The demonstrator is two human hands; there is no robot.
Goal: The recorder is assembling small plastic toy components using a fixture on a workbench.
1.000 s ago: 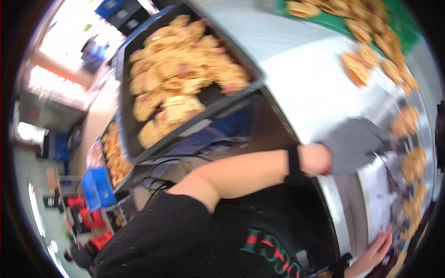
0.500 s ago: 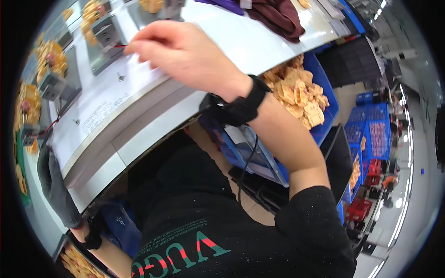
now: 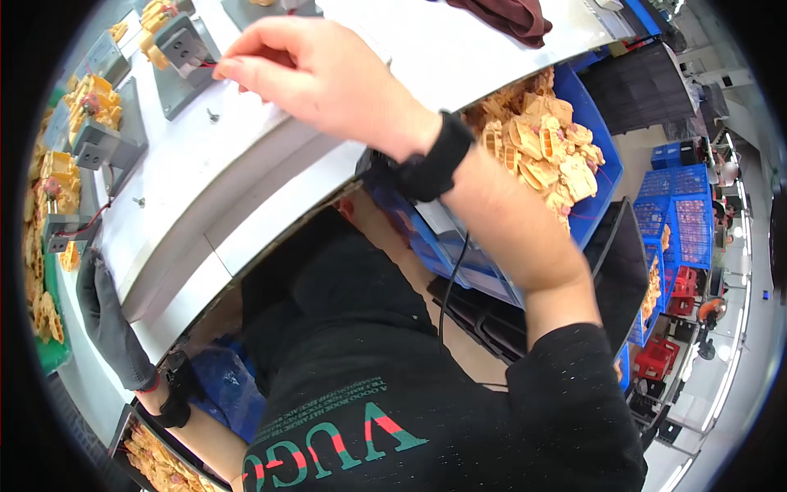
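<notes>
My bare right hand (image 3: 328, 82) reaches over the white table, thumb and forefinger pinched on a thin red wire (image 3: 208, 64). That wire runs from a grey block (image 3: 179, 43) on a fixture plate with a yellow plastic part (image 3: 156, 23) behind it. My left hand (image 3: 111, 324), in a dark grey glove, rests at the table's left edge. It is closest to another grey block (image 3: 65, 234) with red and black wires, below a yellow part (image 3: 57, 184); its fingers are seen edge-on, so their grip is hidden. Between the hands stands a third fixture (image 3: 102, 148).
Small screws (image 3: 213, 116) lie on the white table (image 3: 172, 152). A blue crate (image 3: 602, 156) of yellow plastic parts stands at the right, with a cable hanging nearby. Another bin of parts (image 3: 160, 459) is at the lower left. Dark cloth (image 3: 512, 16) lies at the back.
The view has shifted a little, so the table, crate and fixtures sit differently in the picture. My right hand stays pinched beside the same block; my left stays by the left fixture.
</notes>
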